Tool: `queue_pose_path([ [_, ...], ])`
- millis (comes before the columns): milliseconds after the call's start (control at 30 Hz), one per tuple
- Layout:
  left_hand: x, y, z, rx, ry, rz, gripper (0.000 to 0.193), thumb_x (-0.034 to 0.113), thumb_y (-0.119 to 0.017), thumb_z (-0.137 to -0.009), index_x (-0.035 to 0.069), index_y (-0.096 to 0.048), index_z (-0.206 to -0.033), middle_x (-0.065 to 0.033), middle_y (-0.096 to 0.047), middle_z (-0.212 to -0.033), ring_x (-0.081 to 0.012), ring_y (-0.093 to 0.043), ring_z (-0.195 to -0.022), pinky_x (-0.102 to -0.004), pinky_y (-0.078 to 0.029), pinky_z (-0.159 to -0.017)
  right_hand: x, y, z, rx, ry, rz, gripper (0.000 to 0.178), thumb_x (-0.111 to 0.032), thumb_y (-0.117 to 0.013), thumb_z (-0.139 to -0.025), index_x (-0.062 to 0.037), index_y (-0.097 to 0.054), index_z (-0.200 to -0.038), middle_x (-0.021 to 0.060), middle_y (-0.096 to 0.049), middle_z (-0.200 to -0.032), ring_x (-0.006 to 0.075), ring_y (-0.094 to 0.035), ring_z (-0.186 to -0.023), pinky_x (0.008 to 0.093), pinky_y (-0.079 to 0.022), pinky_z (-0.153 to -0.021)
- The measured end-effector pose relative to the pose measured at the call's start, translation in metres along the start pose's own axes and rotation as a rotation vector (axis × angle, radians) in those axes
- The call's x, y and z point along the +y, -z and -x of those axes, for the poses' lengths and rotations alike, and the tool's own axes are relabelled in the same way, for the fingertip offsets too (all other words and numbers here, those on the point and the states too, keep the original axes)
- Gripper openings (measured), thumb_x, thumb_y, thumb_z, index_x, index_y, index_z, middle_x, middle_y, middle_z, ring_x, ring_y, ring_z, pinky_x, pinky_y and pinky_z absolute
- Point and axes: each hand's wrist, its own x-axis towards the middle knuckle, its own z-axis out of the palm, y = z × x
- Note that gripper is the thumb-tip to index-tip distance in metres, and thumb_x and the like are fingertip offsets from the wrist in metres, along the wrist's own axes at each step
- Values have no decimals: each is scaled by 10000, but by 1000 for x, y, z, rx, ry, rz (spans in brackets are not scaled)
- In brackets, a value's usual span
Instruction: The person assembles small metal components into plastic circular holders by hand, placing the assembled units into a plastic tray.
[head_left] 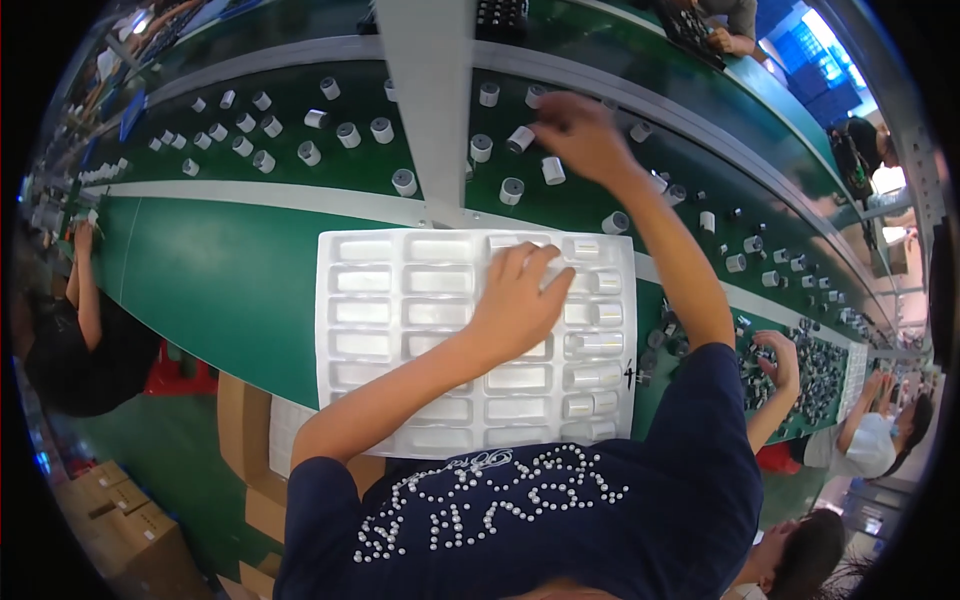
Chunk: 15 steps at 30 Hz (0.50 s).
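In front of me lies a white plastic tray point(324, 320) with rows of oblong compartments. Short silvery-white cylinders point(598, 343) lie on their sides in its right-hand column. My left hand point(522, 305) rests over the upper right of the tray, fingers spread and bent down, thumb apart. Its fingertips are by the top compartment of the third column, where a pale piece partly shows. Out over the conveyor belt, my right hand point(588, 145) is smeared by motion, so its grip is unclear. Closest to its fingers is a tilted silvery cylinder point(520, 139).
Many similar cylinders point(309, 153) stand or lie along the green conveyor belt point(300, 110). A grey upright post point(428, 110) rises behind the tray. Small dark parts point(800, 380) are heaped at right, near another person's hand point(778, 362). Cardboard boxes point(130, 530) sit at lower left.
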Motion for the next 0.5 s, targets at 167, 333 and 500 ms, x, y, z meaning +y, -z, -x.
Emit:
queue_pose_path([
  [167,-33,18,4,-15,154,-466,407,97,-678,-815,-2,-595,-1202,-210,-526,-1310,-376,-503,-1182,-465,-471,-926,-66,-79,-11,-403,223,434,184,-301,-693,-839,-144,-722,-932,142,-716,-849,341,-708,-824,450,-561,-724],
  [333,-37,27,1,21,140,-219,381,87,-701,-820,-9,-589,-1172,-192,-594,-1210,-350,-557,-1114,-427,-483,-910,-58,-91,-13,-445,239,434,187,-210,-696,-851,-60,-711,-962,152,-714,-887,331,-710,-845,439,-566,-749],
  [500,-18,43,-3,111,372,66,375,102,-714,-872,-10,-575,-1202,-152,-647,-1122,-299,-619,-1001,-411,-500,-867,-45,-48,6,-232,-32,-466,333,-156,-732,-847,-2,-670,-1136,123,-684,-1094,227,-656,-973,314,-527,-809],
])
